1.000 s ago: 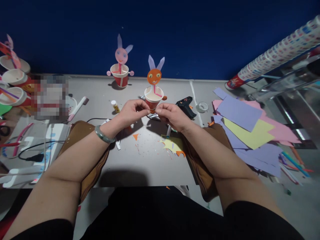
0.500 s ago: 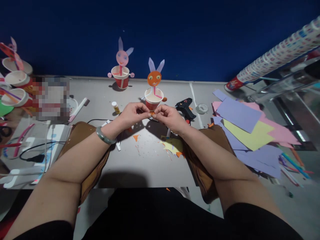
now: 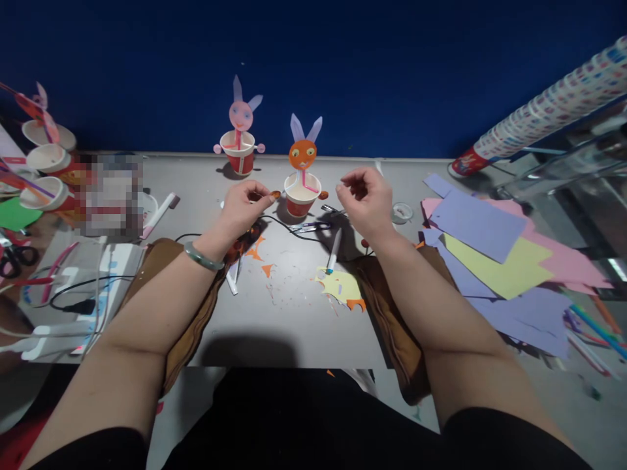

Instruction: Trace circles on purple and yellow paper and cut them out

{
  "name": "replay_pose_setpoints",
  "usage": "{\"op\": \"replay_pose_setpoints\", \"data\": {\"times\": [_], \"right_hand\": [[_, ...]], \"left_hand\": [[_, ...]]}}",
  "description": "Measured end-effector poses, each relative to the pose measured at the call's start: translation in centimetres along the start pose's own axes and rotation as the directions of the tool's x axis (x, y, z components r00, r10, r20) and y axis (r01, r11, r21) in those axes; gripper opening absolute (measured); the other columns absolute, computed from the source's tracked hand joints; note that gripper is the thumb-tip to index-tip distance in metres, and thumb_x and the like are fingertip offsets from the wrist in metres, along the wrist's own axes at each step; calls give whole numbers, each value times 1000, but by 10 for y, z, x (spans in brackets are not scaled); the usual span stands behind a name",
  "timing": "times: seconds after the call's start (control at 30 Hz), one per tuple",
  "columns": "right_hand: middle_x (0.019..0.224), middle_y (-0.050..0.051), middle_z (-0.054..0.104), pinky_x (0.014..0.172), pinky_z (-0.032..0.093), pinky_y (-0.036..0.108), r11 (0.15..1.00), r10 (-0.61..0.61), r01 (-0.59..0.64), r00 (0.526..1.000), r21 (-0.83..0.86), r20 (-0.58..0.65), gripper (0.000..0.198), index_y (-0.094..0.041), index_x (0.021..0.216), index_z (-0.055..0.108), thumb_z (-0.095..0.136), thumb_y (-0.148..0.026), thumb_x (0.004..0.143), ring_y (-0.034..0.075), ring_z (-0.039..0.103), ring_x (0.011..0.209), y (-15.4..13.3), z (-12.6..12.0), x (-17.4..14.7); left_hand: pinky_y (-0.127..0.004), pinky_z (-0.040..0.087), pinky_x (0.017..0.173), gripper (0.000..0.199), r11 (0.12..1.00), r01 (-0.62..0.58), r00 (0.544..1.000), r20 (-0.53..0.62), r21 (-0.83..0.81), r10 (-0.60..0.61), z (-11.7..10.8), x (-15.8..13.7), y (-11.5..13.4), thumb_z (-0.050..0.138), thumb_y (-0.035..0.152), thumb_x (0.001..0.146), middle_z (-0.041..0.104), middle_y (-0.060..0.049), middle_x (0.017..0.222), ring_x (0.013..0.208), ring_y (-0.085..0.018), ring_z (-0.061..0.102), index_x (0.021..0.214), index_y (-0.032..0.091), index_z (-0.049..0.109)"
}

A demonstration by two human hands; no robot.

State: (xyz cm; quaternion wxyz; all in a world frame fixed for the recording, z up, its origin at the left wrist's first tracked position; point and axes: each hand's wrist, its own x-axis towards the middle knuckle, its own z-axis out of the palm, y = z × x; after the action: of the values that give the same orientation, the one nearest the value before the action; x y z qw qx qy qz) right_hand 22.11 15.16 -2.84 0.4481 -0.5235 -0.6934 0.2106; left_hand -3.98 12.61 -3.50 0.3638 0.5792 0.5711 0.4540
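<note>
A red and white paper cup (image 3: 300, 205) stands in front of me, with an orange paper rabbit face (image 3: 302, 155) with purple ears rising from it on bent straws. My left hand (image 3: 242, 212) pinches a small orange paper disc (image 3: 275, 194) by the cup's left side; whether it is attached there I cannot tell. Another orange disc (image 3: 324, 195) sticks out on the cup's right. To the right, my right hand (image 3: 365, 199) is raised with fingers curved and apart, nothing visible between them. It covers the spot where the glue gun lay.
Behind stands a second cup (image 3: 240, 162) with a pink rabbit face. A marker (image 3: 334, 251), yellow paper scrap (image 3: 340, 287) and orange bits lie in front. Coloured paper (image 3: 473, 215) is piled right, beside a long cup stack (image 3: 548, 114). A power strip (image 3: 102, 281) lies left.
My hands were together before the cup, fingertips on a small orange piece. They have parted: the left carried an orange disc to the cup's left side, the right moved up and right.
</note>
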Motion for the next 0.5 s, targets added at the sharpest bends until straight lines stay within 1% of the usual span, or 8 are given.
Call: {"op": "replay_pose_setpoints", "data": {"times": [0.07,0.13,0.23,0.3,0.37,0.43,0.5], "right_hand": [[101,6,68,74,48,34,1000,3,-2,999,-15,53,19,-21,99,62,62,-33,85,17,59,82,4,1,6],[109,8,69,80,50,36,1000,-4,7,991,-22,134,29,-21,107,64,67,-37,83,20,61,91,4,2,9],[119,10,68,90,50,40,998,-40,50,966,-32,256,44,-20,117,65,74,-39,78,23,63,101,2,2,10],[122,10,68,93,50,41,996,-68,83,942,-32,328,49,-20,122,65,77,-37,77,24,64,102,2,3,11],[123,10,67,94,51,42,994,-95,110,922,-17,376,51,-20,124,66,78,-36,76,24,66,100,5,5,11],[120,10,68,92,52,42,992,-122,130,913,5,390,49,-21,122,67,79,-34,77,23,66,95,9,10,10],[114,9,69,90,53,43,989,-148,148,916,29,372,44,-22,118,69,81,-33,76,24,65,92,14,15,10]], "left_hand": [[-28,51,72,14,1000,-12,1000,-9,4,12,6,0,-1,75,28,77,71,-3,83,76,-13,62,77,19,64],[-29,53,76,13,1000,-4,1000,-4,-12,4,11,0,-2,73,28,79,73,-5,92,81,-14,64,79,19,63],[-30,54,77,10,997,31,999,16,-68,-30,16,0,-3,70,26,82,75,-8,101,81,-13,64,82,18,63],[-29,53,73,8,993,65,998,16,-100,-63,18,0,-4,69,23,83,74,-7,95,76,-12,63,82,18,62],[-28,51,70,9,987,98,995,-2,-125,-99,21,1,-5,69,19,83,72,-4,83,70,-11,61,79,18,61],[-27,49,67,12,979,126,991,-32,-158,-132,23,2,-7,70,17,82,67,-1,72,66,-11,59,75,19,60],[-27,48,66,14,969,142,986,-54,-201,-156,25,3,-9,70,14,81,65,1,67,64,-10,59,72,18,60]]}}
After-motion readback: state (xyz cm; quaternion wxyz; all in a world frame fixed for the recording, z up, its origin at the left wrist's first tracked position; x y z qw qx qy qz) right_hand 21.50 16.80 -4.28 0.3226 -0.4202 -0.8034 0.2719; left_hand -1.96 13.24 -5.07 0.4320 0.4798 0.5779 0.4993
